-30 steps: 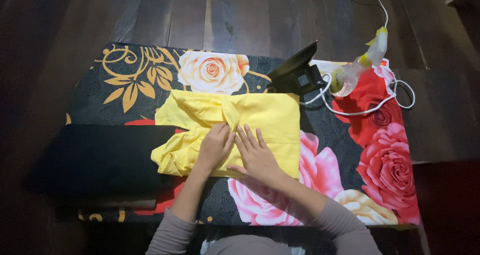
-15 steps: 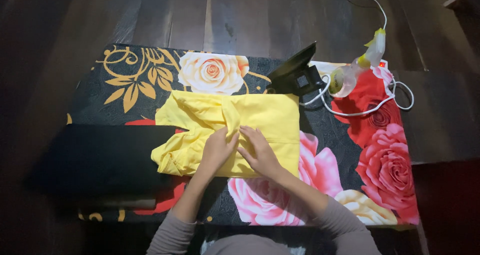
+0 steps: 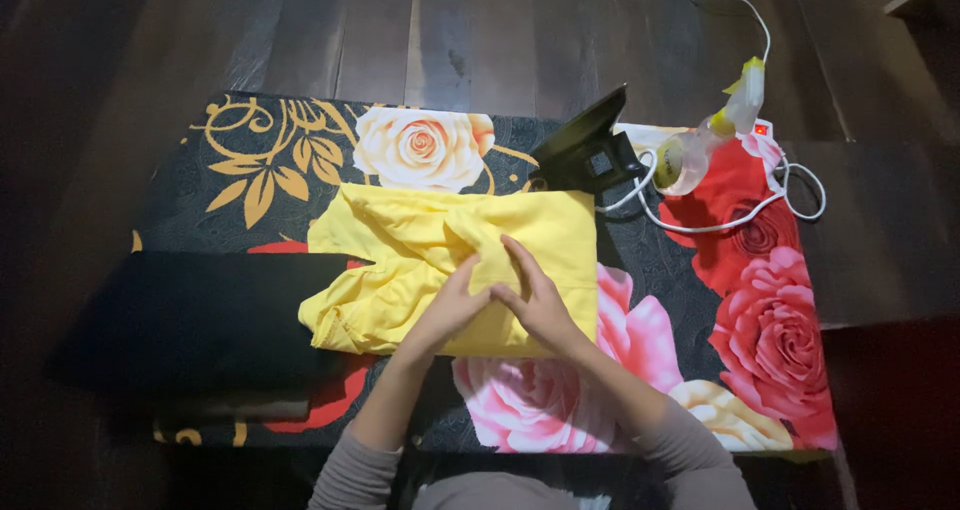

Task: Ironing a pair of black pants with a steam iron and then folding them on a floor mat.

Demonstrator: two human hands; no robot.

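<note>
A: Step check. Your left hand (image 3: pixel 452 305) and right hand (image 3: pixel 535 295) meet at the middle of the folded yellow cotton garment (image 3: pixel 455 270), fingertips touching each other, palms low on the cloth. You look to be mid-fold, smoothing or gathering the centre pleat.

B: Grip?

A: Neither hand closed round anything; fingers extended, nearly flat, pressing cloth. Can't tell if a fold is pinched beneath.

B: Where's the garment?

A: Centre of the black rose-print padded cloth (image 3: pixel 300 160), its crumpled end at 9 o'clock overlapping a flat black fabric piece (image 3: pixel 200 315).

B: Surroundings?

A: Black electric iron (image 3: pixel 585 150) at 1 o'clock of the garment, tipped on its heel; clear spray bottle (image 3: pixel 705 140) and white cord (image 3: pixel 740 210) at 2 o'clock.

B: Next move needs?

A: Probably flattening that bunched 9 o'clock end, keeping clear of the iron.
</note>
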